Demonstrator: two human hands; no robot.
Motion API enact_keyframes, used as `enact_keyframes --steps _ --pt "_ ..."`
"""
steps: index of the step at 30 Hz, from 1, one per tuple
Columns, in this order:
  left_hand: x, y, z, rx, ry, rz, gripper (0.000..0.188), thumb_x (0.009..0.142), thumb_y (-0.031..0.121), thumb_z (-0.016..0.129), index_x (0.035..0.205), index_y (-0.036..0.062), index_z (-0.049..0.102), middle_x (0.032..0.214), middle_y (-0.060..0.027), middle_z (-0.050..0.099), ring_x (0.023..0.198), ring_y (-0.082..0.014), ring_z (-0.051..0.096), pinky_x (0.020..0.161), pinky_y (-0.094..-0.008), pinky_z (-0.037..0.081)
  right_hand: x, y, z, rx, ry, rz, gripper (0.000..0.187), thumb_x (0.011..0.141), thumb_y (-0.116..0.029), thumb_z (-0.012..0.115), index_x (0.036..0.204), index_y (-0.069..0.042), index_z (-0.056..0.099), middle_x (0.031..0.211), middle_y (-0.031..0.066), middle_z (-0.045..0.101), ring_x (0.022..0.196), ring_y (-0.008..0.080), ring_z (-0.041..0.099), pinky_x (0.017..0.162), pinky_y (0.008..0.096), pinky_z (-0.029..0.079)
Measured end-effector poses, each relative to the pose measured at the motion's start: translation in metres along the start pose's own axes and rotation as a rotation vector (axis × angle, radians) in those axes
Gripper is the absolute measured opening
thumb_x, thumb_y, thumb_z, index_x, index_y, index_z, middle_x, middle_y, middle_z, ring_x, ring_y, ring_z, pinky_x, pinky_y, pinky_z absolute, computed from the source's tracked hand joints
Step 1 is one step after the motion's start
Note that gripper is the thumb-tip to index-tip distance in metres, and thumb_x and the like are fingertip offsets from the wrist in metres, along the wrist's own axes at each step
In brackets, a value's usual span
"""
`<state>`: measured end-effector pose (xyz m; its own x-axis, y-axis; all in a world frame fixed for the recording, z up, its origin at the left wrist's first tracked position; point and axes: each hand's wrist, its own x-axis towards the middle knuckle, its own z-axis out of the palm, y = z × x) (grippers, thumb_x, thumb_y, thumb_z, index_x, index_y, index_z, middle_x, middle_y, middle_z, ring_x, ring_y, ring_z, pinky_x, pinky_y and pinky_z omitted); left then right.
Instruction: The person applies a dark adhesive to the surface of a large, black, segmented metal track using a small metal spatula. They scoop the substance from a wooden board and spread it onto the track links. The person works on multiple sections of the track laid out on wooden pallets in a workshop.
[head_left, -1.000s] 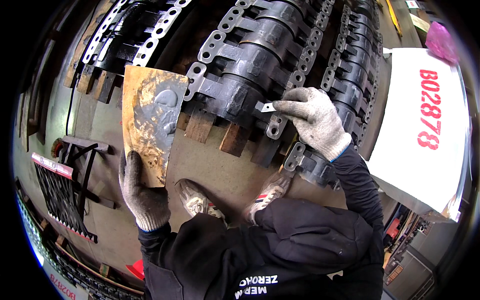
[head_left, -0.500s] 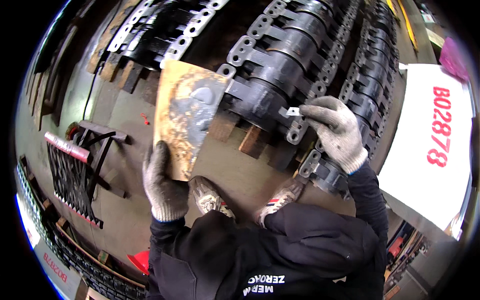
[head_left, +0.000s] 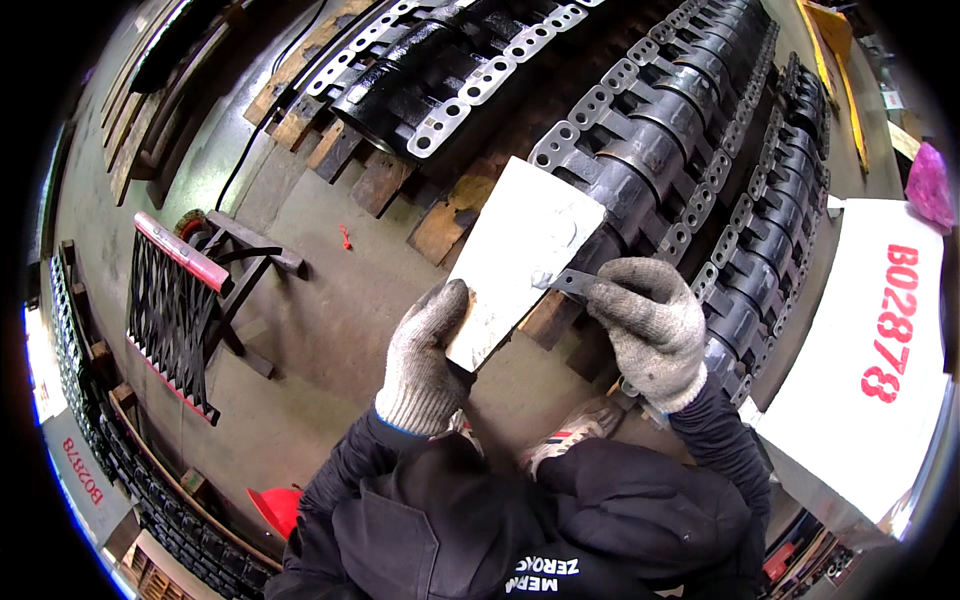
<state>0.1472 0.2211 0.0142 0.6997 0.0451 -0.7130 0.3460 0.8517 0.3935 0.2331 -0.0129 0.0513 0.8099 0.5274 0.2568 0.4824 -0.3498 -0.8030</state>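
My left hand (head_left: pixel 425 360), in a grey knit glove, grips the lower end of a flat rectangular board (head_left: pixel 510 260). The board tilts over the dark metal parts and looks washed out by glare, with a smear of paste (head_left: pixel 565 230) on its upper face. Between thumb and fingers of my right hand (head_left: pixel 650 330), gloved alike, is a small flat metal blade (head_left: pixel 572 283) with a hole in it. Its tip meets a pale dab (head_left: pixel 543 278) near the board's right edge. Just beyond the board lies a row of black-painted track links (head_left: pixel 640 165).
More black track chains (head_left: pixel 425 50) rest on wooden blocks (head_left: pixel 380 180) ahead. At right is a white sheet (head_left: pixel 840 300) with red marks, a pink plastic bundle (head_left: pixel 930 185) beside it. A red-topped stand with black straps (head_left: pixel 180 300) is at left; a red rounded object (head_left: pixel 277 508) sits lower left.
The board has swung right and tilted, its face turning from tan and grey to bright white. My right hand has brought the blade down to its edge. The whole view has shifted.
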Motion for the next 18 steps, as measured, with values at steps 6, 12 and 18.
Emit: enact_keyframes --steps 6,12,18 --pt "0.005 -0.008 0.001 -0.072 -0.016 -0.068 0.040 0.103 0.028 0.056 0.128 -0.0029 0.059 0.112 -0.0145 0.073 0.093 -0.0237 0.072 0.083 -0.0373 0.058 0.000 0.008 0.004 -0.013 -0.060 -0.080 0.056 0.066 0.013 0.067 0.117 -0.008 0.075 0.108 0.0154 0.069 0.091 0.0303 0.070 0.075 0.0370 0.057" --pt "-0.001 -0.001 0.004 -0.095 -0.040 -0.138 0.039 0.104 0.028 0.055 0.128 -0.0030 0.059 0.115 -0.0147 0.072 0.096 -0.0235 0.072 0.086 -0.0372 0.058 -0.003 0.010 0.003 -0.107 -0.094 -0.121 0.053 0.065 0.010 0.067 0.114 -0.006 0.075 0.106 0.0155 0.070 0.091 0.0327 0.069 0.076 0.0415 0.055" --pt "-0.001 0.007 -0.002 -0.141 -0.070 -0.111 0.039 0.103 0.030 0.057 0.127 -0.0007 0.060 0.114 -0.0129 0.072 0.097 -0.0232 0.072 0.087 -0.0384 0.057 -0.004 0.012 0.000 -0.130 -0.177 -0.084 0.047 0.069 0.010 0.070 0.113 -0.005 0.075 0.106 0.0145 0.070 0.091 0.0314 0.069 0.079 0.0401 0.056"
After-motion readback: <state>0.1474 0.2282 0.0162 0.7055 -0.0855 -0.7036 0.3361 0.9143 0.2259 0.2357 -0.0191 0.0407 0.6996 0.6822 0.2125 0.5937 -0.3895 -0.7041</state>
